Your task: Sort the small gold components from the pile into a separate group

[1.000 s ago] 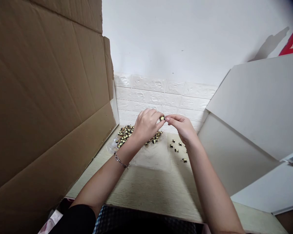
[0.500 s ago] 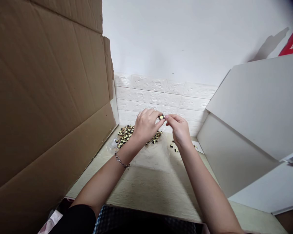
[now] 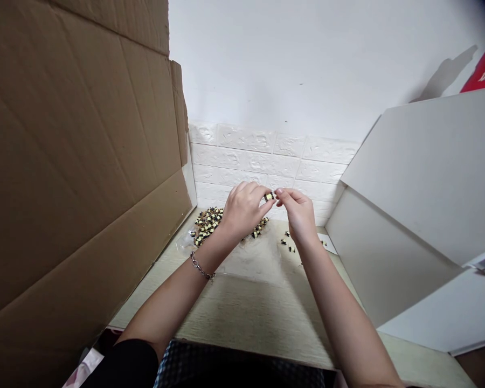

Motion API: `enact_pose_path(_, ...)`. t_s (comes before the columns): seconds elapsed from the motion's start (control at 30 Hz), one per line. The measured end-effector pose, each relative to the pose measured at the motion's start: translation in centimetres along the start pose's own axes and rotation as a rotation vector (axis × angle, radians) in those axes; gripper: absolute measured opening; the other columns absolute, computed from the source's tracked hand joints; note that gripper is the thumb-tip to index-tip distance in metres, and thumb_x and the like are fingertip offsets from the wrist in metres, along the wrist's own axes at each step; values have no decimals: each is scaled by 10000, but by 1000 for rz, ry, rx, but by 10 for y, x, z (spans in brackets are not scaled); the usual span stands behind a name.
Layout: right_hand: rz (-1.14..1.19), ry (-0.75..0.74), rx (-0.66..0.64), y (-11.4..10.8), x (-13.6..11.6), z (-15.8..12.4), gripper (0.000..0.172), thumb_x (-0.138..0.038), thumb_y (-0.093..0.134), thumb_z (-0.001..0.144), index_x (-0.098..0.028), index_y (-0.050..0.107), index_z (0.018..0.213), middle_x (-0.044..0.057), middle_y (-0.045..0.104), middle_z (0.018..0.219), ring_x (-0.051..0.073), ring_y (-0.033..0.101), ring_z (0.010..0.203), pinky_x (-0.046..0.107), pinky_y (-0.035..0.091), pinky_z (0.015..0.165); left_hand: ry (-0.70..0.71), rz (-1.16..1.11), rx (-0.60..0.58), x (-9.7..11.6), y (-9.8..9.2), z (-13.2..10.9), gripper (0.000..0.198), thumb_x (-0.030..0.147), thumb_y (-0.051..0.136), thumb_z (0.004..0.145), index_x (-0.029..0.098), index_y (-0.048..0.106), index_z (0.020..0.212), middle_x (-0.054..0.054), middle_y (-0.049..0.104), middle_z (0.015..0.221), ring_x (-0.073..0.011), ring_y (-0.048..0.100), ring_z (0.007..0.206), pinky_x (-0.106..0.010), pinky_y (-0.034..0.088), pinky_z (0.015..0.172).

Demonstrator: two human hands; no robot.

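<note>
Between the thumb and forefinger of my left hand (image 3: 242,207) is a small transformer (image 3: 269,196), yellow in the middle with black ends and metal pins. It is held up above the table. My right hand (image 3: 299,213) is closed in a pinch right at the pin end of that transformer; whether anything sits between its fingertips is too small to make out. Behind and below my left hand lies a pile of similar transformers (image 3: 207,226) on clear plastic, partly covered by the hand and wrist. A few loose transformers (image 3: 291,249) lie beside my right wrist.
A tall cardboard sheet (image 3: 84,161) walls off the left side. White panels (image 3: 392,231) stand on the right, and a white brick-patterned wall (image 3: 246,160) closes the back. Clear plastic film (image 3: 250,264) lies on the pale tabletop (image 3: 242,318). A white piece (image 3: 328,245) lies by the right panel.
The transformer has shifted very slightly right and down in my left fingers, with more of its pins showing. My right fingertips have moved a little to the right.
</note>
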State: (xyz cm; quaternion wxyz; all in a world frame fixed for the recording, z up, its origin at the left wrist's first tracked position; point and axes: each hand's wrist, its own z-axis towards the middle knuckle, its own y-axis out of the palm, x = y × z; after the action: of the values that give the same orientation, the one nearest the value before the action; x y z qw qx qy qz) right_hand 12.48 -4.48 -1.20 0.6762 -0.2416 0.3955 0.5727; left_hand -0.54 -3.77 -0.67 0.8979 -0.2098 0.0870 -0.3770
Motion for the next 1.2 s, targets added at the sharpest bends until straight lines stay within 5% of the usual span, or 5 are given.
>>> enact_pose_path(0.57,237,100,49,2,0,2,145,-252,621,629,-170,581,516,-58,477,491,61,427,548,225,339,620,133,121,9,0,0,-1,208,361,447,810,195,565,851,-16,568,734,-158,478,739,-268,337,687)
enact_pose_path(0.9,286,64,141,-5,-7,6,114,-300,640,617,-188,627,633,-51,536,609,43,444,532,213,365,604,89,-6,69,1,-1,0,193,343,470,802,177,565,832,-16,589,757,-142,494,751,-263,358,711)
enact_pose_path(1.2,32,-14,0,-6,-20,-2,142,-324,661,603,-199,658,672,-28,631,676,88,532,649,258,414,699,21,-84,174,2,-6,0,202,360,493,788,177,566,829,-11,607,763,-130,507,741,-270,372,725)
